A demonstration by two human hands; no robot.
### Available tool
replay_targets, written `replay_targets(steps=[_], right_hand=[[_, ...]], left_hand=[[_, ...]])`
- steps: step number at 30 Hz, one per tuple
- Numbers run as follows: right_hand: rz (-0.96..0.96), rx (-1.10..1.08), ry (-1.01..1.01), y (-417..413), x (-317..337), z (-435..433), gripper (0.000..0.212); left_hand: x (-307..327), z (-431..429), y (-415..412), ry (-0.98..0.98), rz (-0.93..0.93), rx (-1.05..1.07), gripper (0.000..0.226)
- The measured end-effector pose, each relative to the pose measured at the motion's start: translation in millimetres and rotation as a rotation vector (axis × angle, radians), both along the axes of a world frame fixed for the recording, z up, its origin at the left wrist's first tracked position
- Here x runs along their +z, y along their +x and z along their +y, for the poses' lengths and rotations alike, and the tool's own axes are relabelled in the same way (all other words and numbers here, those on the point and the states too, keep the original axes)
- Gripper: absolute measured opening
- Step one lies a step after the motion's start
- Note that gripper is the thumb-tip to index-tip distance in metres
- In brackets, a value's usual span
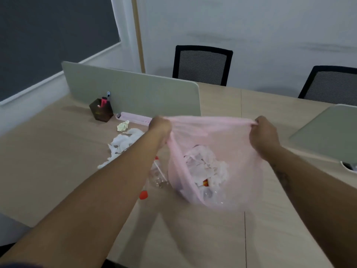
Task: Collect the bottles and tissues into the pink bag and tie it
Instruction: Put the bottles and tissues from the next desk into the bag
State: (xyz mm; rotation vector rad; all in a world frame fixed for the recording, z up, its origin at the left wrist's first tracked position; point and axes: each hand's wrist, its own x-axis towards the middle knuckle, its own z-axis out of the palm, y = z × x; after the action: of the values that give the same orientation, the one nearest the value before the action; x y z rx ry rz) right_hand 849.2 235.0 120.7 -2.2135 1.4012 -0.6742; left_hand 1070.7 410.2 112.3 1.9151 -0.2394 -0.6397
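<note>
A thin pink bag hangs over the wooden table, its rim stretched wide between my hands. My left hand grips the rim's left side and my right hand grips its right side. White tissues and a clear bottle with a red label show through the bag. On the table left of the bag lie more white tissues, a crumpled yellowish paper ball, a clear bottle partly behind my left forearm, and a red cap.
A dark pen holder and a pink roll-like box stand by the grey-green desk divider. A second divider is at the right. Two black mesh chairs stand behind the table.
</note>
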Motion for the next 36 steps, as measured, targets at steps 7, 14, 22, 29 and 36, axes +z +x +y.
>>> replay_targets(steps=[7,14,22,29,36], right_hand=[[-0.200,-0.139,-0.214,-35.0,74.7,-33.9,0.020],[-0.197,-0.123,-0.203,-67.8,31.1,-3.8,0.016],[-0.110,0.175,0.122,-56.3,-57.5,44.2,0.009],[-0.202,0.170,0.180,-29.8,-55.4,54.8,0.021],[-0.176,0.174,0.201,12.0,-68.4,73.3,0.019]], left_hand=[[75.9,-60.3,-10.4,-0.083,-0.679,-0.142,0.017],[33.7,-38.1,-13.2,0.037,-0.927,-0.240,0.016],[-50.7,-2.9,-16.3,0.240,-0.689,-0.204,0.029],[-76.6,68.0,1.8,0.217,-0.380,-0.224,0.066],[-139.3,133.7,17.7,0.538,-0.268,-0.066,0.076]])
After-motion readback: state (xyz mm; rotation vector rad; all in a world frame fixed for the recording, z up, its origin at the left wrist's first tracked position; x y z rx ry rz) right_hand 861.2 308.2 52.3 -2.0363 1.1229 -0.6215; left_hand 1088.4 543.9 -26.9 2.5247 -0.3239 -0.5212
